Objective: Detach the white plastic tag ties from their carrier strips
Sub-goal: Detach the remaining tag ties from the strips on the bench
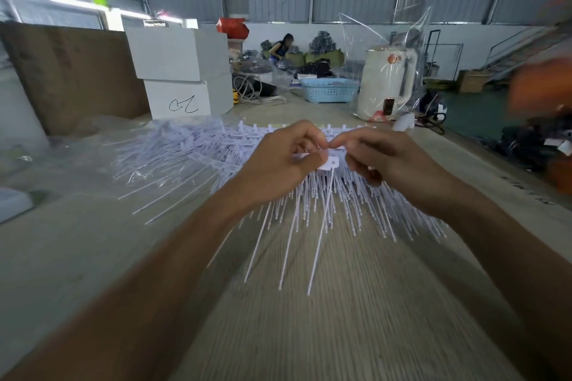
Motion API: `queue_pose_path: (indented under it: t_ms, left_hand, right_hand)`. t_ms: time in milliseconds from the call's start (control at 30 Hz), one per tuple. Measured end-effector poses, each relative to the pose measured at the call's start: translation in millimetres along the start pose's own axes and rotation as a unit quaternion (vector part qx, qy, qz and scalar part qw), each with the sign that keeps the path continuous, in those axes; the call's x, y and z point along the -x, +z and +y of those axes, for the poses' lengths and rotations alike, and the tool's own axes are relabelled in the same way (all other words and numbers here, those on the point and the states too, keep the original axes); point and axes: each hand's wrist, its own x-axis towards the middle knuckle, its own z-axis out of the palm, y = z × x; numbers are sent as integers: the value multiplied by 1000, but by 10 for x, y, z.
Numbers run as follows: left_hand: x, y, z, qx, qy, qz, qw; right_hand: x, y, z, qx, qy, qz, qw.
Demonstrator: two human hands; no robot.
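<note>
While my left hand (280, 161) and right hand (376, 153) pinch one tag tie (328, 164) on its carrier strip (309, 128), a skewed pull may snap its thin tail.

Before me: two white boxes (181, 71), one blue basket (329, 90), one kettle (385, 83), and tag ties (340, 204) beyond my counting.

One view only: head-mounted, wide-angle, looking forward and down along your forearms. Your left hand (280, 161) and right hand (387, 158) sit close, mid-frame, above the table (356, 318). Warehouse wall fills the upper part. Edges bend and blur.
</note>
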Motion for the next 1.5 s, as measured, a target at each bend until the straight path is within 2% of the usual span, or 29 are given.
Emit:
queue_pose_path:
  t_ms: [67,167,267,400,500,567,667,733,800,867,933,1000,1033,1100,1200,1267,1367,1433,1500]
  left_hand:
    - [-2,-5,-7,13,12,28,999]
    - [-16,3,-18,14,28,44,999]
    - [-48,-4,-49,20,7,62,998]
    - [-43,-82,-124,-129,-31,40,990]
    - [-30,-87,-85,-207,22,44,977]
    - [-46,-72,-2,-295,78,67,950]
    - [-34,-44,123,-427,159,113,883]
    - [-2,-26,183,-481,213,130,840]
    - [17,-5,230,-498,224,138,827]
    - [25,17,270,-451,160,136,868]
    - [-4,24,232,-363,49,120,923]
    - [-43,18,143,-254,-47,63,964]
    - [-54,7,96,-203,-68,39,976]
    - [-57,-21,34,-147,-82,14,986]
    - [-32,-20,13,-122,-87,-6,989]
    - [-12,6,36,-90,-72,-17,993]
    - [5,41,66,-62,-61,-20,996]
    - [9,53,72,-12,-82,-8,997]
    - [2,42,74,74,-126,0,989]
  right_hand:
    - [-6,93,-35,-6,-8,-17,1000]
    - [-22,199,-31,-8,-36,22,999]
    - [-37,196,-12,37,-65,50,996]
    - [-62,92,31,83,-62,86,991]
    - [-67,78,71,143,-46,65,987]
    - [-68,67,93,111,-16,59,992]
    - [-61,50,95,9,34,55,998]
    - [-57,39,82,-8,42,57,997]
    - [-55,15,56,-12,37,61,997]
    - [-47,-21,32,-20,30,64,997]
    - [-38,-49,23,-29,22,67,997]
    - [-21,-60,26,-29,7,59,998]
    - [-12,-59,21,-12,-4,51,999]
    - [1,-45,5,59,-34,33,997]
    - [-10,-3,12,145,-60,32,987]
    - [-15,17,15,122,-47,41,991]
    - [0,21,27,18,2,36,999]
    - [10,33,31,-4,-3,28,1000]
    - [3,64,23,21,-34,30,999]
